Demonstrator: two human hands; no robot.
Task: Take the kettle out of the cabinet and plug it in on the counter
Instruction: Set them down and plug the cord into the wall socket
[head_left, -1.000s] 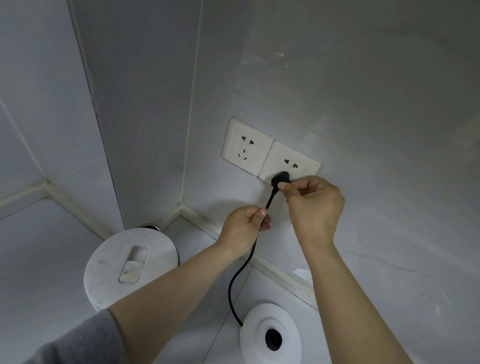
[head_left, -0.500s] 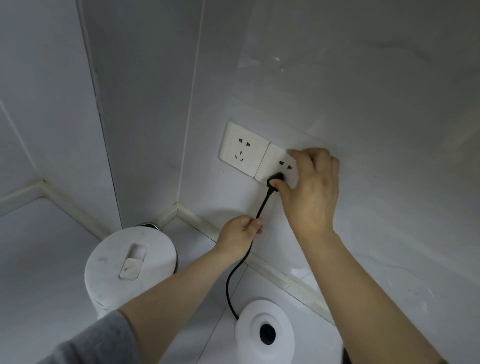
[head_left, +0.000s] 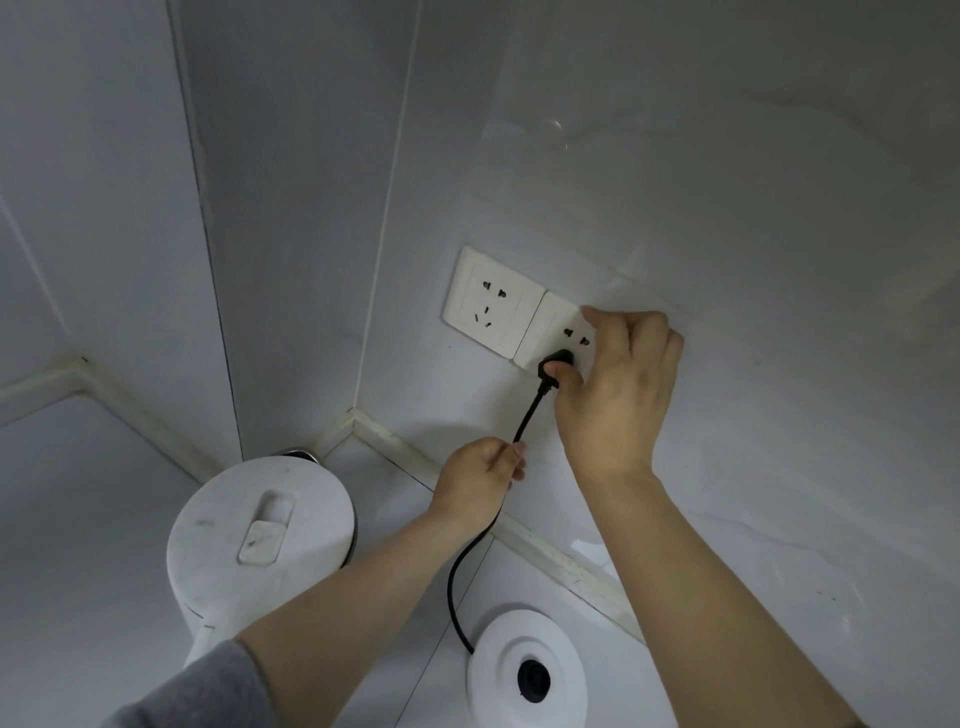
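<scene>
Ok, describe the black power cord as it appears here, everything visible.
The black power cord is thin, round and rubbery-looking. It leaves the white kettle base on the counter, curves up through the left hand, then runs taut to its black plug, pressed against the right-hand wall socket by the right hand. Whether it is fully seated cannot be told.

The kettle (head_left: 262, 540) stands in the surface's (head_left: 78, 519) back corner, its base (head_left: 527, 670) to the right (cord (head_left: 470, 566) running up to the wall socket (head_left: 558, 338)).

Right hand (head_left: 613, 384) raised, fingers curled, thumb pressing forward, left hand (head_left: 480, 480) lower, grip pinched closed
</scene>
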